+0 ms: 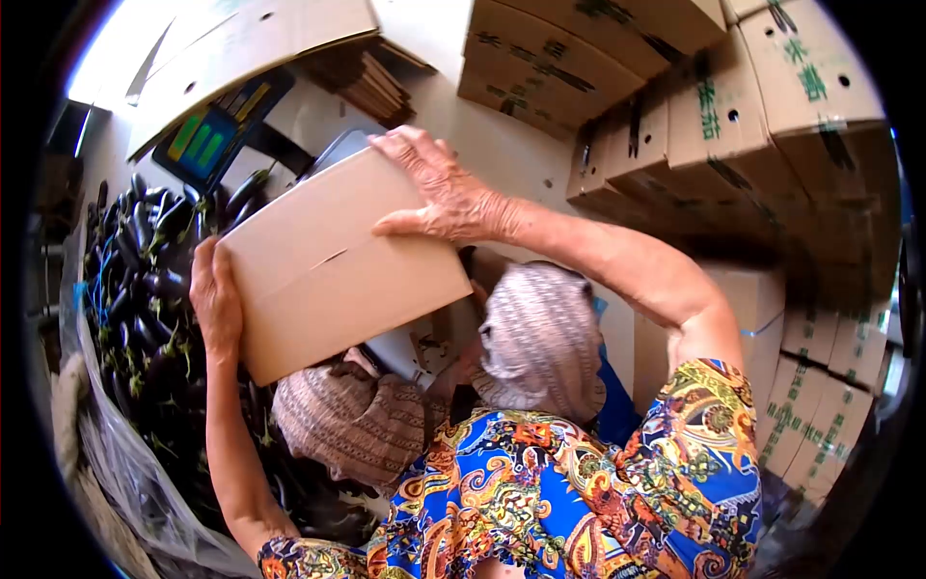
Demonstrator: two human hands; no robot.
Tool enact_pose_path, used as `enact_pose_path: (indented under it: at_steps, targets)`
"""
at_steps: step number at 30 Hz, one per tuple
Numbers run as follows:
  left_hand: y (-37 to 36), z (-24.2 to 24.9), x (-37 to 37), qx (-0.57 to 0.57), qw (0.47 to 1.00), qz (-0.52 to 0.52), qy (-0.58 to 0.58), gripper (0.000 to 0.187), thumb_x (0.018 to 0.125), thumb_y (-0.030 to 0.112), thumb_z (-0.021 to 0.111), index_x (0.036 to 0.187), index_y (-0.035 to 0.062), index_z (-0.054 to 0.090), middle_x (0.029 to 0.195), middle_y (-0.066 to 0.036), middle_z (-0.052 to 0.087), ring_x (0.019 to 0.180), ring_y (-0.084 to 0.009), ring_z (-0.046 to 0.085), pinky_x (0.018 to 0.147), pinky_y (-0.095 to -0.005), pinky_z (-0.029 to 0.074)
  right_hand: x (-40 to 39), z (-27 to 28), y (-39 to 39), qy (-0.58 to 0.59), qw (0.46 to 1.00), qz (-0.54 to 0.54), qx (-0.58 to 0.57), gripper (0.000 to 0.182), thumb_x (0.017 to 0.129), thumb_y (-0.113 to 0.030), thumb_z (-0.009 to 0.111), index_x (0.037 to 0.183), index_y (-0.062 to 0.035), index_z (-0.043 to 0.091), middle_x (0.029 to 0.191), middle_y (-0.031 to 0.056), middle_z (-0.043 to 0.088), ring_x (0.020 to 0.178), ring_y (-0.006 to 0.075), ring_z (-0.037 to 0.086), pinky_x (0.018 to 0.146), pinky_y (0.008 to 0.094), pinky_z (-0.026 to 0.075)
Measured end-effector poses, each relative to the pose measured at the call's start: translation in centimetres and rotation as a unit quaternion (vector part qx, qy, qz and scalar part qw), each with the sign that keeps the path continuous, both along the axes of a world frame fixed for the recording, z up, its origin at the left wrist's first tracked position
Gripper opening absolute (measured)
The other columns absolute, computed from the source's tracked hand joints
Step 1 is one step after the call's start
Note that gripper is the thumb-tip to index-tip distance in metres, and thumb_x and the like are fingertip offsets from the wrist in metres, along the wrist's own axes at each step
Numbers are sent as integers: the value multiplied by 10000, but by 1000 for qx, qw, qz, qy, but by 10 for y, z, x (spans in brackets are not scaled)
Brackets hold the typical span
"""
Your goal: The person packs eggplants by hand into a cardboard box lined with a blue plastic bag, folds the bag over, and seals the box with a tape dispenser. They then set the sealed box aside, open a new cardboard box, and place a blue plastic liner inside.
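Note:
A plain brown cardboard box [328, 261] is held up between my two hands, tilted, with a closed seam across the face toward me. My left hand [217, 294] presses along its left edge, fingers together. At the upper right corner my right hand [444, 193] grips the box, thumb on its face and fingers over the far edge. Beneath the box is part of a pale surface, mostly hidden. Many dark purple eggplants [145, 289] lie heaped to the left of the box, close to my left hand.
A scale display [203, 145] stands behind the box. Printed cartons [714, 116] are stacked at the right and back, with flat cardboard [357, 87] near the top. Clear plastic sheeting [145, 492] edges the heap. My patterned knees or sleeves [579, 482] fill the lower middle.

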State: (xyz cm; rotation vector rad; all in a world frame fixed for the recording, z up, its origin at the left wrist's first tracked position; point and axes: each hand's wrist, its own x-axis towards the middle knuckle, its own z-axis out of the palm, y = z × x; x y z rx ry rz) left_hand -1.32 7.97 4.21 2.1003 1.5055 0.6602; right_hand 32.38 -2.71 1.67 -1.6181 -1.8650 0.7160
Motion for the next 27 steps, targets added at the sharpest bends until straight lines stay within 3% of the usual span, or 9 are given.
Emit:
enact_pose_path:
  at_steps: [3,10,11,14,16,18,20,24,27]
  targets:
    - [-4,4,4,-25,1000,2,-10,360,1046,316,474,1181,3,591,1061,-130,640,999,-224,594,919,-329,458,-6,-7,-11,107,994,-26,-6,984,767,-519,747,1545,-174,253,1513,212,225,1383,451,283,1158,567,291]
    - [-3,5,15,-53,998,16,19,418,1048,365,448,1199,-3,579,1059,-105,632,966,-198,579,906,-309,451,13,-17,-5,167,985,25,-20,1089,652,-575,795,1534,-184,291,1523,202,241,1380,437,224,1155,564,230]
    - [-3,5,15,-39,998,28,42,433,1049,388,443,1202,8,585,1053,-108,641,961,-196,585,899,-307,454,14,-22,-8,155,988,8,23,1057,703,-590,762,1542,-186,262,1491,209,320,1323,438,348,1120,532,324]
    - [-2,5,7,-16,998,23,61,451,1053,418,435,1223,31,595,1067,-113,654,964,-202,596,887,-320,463,44,-32,-23,374,925,-9,-66,888,789,-534,744,1489,-137,370,1436,209,447,1255,368,504,1041,472,461]
    - [0,1,4,-21,997,30,64,454,1055,419,430,1225,32,596,1067,-113,653,967,-205,597,888,-324,464,82,-70,-59,241,952,-94,-161,669,834,-515,709,1293,-51,562,1175,205,649,1037,319,655,891,406,539]
    - [-1,1,3,-20,997,31,67,456,1057,421,425,1226,33,597,1069,-114,652,969,-208,599,890,-325,464,107,-133,-128,0,958,-168,-231,513,804,-484,725,996,-12,662,888,199,694,849,329,694,753,419,528]
    - [-1,3,8,-12,997,17,68,458,1058,423,423,1228,35,598,1072,-117,651,972,-211,602,893,-323,465,111,-144,-193,-77,873,-169,-451,669,704,-513,792,1118,-8,646,992,249,673,968,402,653,823,501,517]
    - [0,6,9,-4,996,18,82,447,1057,413,435,1228,33,596,1079,-110,651,981,-200,603,897,-314,465,56,-210,-300,-131,863,-307,-378,1061,661,-390,878,1447,42,311,1263,243,555,1198,417,499,952,512,423]
    - [0,5,6,2,997,22,77,427,1055,394,449,1228,31,596,1078,-102,658,984,-191,603,901,-308,465,36,-247,-311,-120,888,-363,-254,958,756,-222,811,1496,19,252,1181,256,591,1077,419,564,919,492,440]
